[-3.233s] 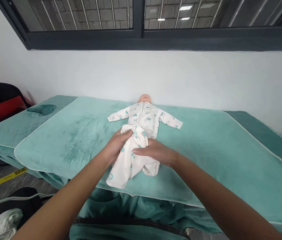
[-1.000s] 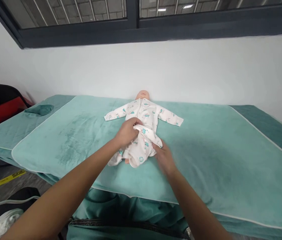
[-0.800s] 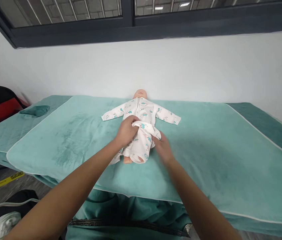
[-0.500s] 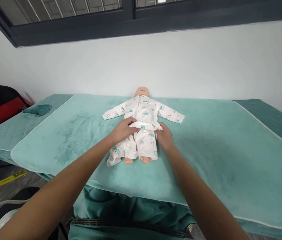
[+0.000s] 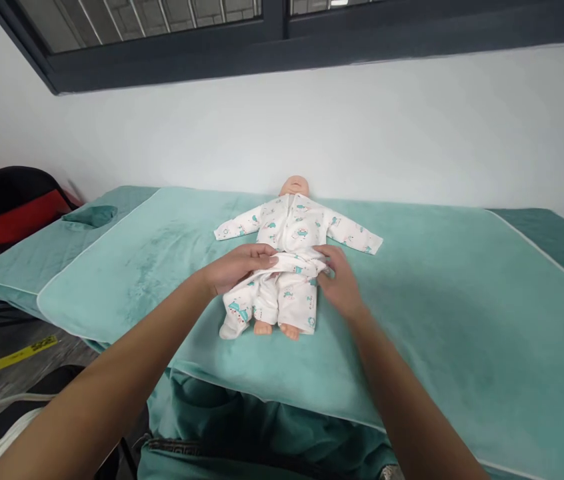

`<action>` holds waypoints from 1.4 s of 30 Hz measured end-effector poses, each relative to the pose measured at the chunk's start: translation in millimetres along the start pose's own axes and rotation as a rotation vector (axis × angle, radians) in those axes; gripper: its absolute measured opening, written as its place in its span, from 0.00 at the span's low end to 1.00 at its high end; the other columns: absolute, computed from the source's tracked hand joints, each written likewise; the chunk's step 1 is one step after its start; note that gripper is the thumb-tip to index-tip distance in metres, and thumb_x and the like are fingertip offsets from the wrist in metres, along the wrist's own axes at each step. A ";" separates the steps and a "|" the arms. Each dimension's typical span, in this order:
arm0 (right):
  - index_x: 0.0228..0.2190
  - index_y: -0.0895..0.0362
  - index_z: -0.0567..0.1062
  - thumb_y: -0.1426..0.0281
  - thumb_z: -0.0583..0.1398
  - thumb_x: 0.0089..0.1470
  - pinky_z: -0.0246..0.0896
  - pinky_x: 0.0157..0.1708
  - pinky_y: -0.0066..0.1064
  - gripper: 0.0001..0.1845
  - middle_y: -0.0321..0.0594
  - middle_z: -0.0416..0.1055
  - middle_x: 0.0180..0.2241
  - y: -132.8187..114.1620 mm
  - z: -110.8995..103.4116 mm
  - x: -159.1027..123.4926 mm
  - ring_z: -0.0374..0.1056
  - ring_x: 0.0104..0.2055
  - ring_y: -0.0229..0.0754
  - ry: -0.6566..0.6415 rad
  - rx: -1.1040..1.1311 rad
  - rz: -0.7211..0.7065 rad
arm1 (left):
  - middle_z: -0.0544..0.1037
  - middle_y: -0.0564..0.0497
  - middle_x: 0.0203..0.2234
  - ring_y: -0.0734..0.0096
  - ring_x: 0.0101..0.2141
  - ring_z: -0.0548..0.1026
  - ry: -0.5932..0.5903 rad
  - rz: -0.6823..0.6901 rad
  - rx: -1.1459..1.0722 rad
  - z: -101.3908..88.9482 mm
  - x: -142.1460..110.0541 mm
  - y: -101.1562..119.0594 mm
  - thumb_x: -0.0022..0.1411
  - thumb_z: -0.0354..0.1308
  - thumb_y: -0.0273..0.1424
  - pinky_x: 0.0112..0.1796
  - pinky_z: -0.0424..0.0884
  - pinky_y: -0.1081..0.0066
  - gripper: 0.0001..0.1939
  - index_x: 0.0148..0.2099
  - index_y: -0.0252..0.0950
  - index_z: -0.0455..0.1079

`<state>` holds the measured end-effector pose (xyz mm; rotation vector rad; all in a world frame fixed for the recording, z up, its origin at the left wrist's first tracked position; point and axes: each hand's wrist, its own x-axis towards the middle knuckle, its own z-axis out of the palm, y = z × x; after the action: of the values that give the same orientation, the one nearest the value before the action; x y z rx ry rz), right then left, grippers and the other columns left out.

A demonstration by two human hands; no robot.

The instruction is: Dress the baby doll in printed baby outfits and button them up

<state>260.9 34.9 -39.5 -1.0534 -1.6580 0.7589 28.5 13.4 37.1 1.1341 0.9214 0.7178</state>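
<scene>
On the green padded bed lies a baby doll (image 5: 295,185) on its back, its head toward the wall and its bare feet toward me. It wears a white printed top (image 5: 292,223) with both sleeves spread out. White printed baby pants (image 5: 298,303) cover its legs, and a loose bit of cloth lies by the foot on the left. My left hand (image 5: 242,267) pinches the waist cloth of the pants at the left side. At the right side of the waist, my right hand (image 5: 338,280) grips the same cloth with its fingers bent.
Under the doll is the green bed cover (image 5: 437,300), with a white-piped edge. A white wall (image 5: 312,127) and a dark window frame (image 5: 162,67) stand behind. A black and red bag (image 5: 22,213) sits at the left, and a yellow strip (image 5: 9,360) lies on the floor.
Both hands have drawn the waist cloth slightly toward me, and the rolled band now looks flatter and wider. The whole view has shifted a little.
</scene>
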 end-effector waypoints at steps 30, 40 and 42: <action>0.22 0.57 0.69 0.57 0.65 0.51 0.53 0.21 0.25 0.18 0.32 0.68 0.20 -28.9 15.3 54.7 0.60 0.21 0.32 -0.482 0.642 0.414 | 0.76 0.52 0.34 0.73 0.31 0.73 0.278 0.198 0.242 18.4 26.4 -8.4 0.49 0.56 0.22 0.32 0.66 0.74 0.18 0.45 0.37 0.67; 0.23 0.55 0.65 0.71 0.63 0.43 0.47 0.21 0.26 0.10 0.29 0.61 0.20 -36.1 18.8 49.0 0.56 0.21 0.32 -0.449 0.636 0.492 | 0.73 0.54 0.28 0.69 0.30 0.68 0.514 0.218 0.829 15.1 14.7 -6.9 0.52 0.56 0.26 0.30 0.58 0.71 0.06 0.35 0.38 0.68; 0.22 0.55 0.63 0.72 0.63 0.42 0.45 0.21 0.26 0.12 0.28 0.58 0.20 -35.3 20.4 47.6 0.53 0.22 0.32 -0.413 0.692 0.452 | 0.71 0.53 0.26 0.68 0.29 0.66 0.582 0.293 0.856 16.0 19.6 -10.0 0.49 0.56 0.24 0.30 0.56 0.71 0.06 0.32 0.38 0.67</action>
<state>225.3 63.0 3.7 -0.7915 -1.3043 1.7927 51.9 20.4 25.2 1.8855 1.6658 0.9488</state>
